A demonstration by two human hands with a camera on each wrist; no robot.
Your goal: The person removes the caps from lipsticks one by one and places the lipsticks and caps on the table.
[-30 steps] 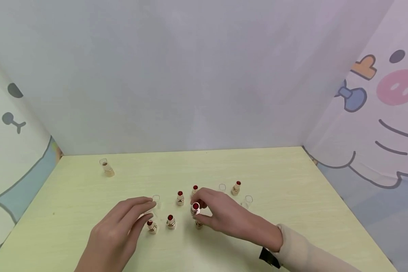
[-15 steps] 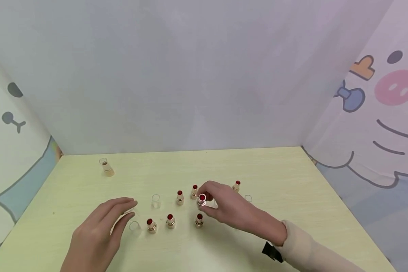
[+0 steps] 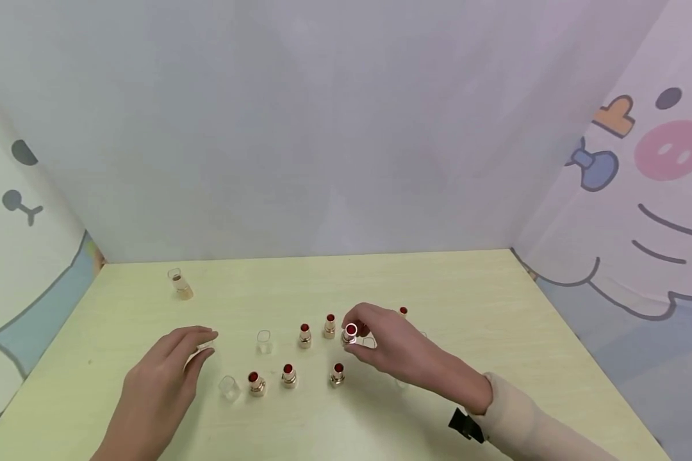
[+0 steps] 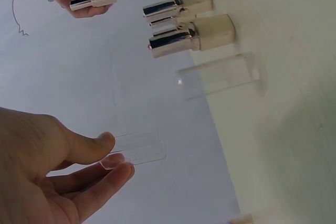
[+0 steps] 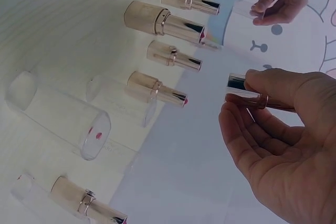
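Observation:
In the head view my left hand (image 3: 156,384) is left of the lipstick group. Its thumb and fingertips pinch a clear lipstick cap (image 4: 139,149), raised above the table in the left wrist view. My right hand (image 3: 389,339) pinches an uncapped gold lipstick (image 3: 350,333), its dark red tip turned up toward the head camera. Just in front of that hand stands another open lipstick (image 3: 337,376). Nearest to my left hand on the table are an upright clear cap (image 3: 229,388) and a lipstick (image 3: 256,384). My right hand partly covers one lipstick (image 3: 403,312) behind it.
More uncapped lipsticks stand mid-table, among them one lipstick (image 3: 305,336) beside a loose clear cap (image 3: 264,342). Several clear caps sit around my right hand, one large cap (image 5: 58,114) showing in the right wrist view. A capped lipstick (image 3: 181,285) stands far left. Printed curtains border the table (image 3: 467,282).
My left hand has drawn back to the left with the cap, uncovering another cap on the table. My right hand has shifted right and slightly farther away, carrying its lipstick.

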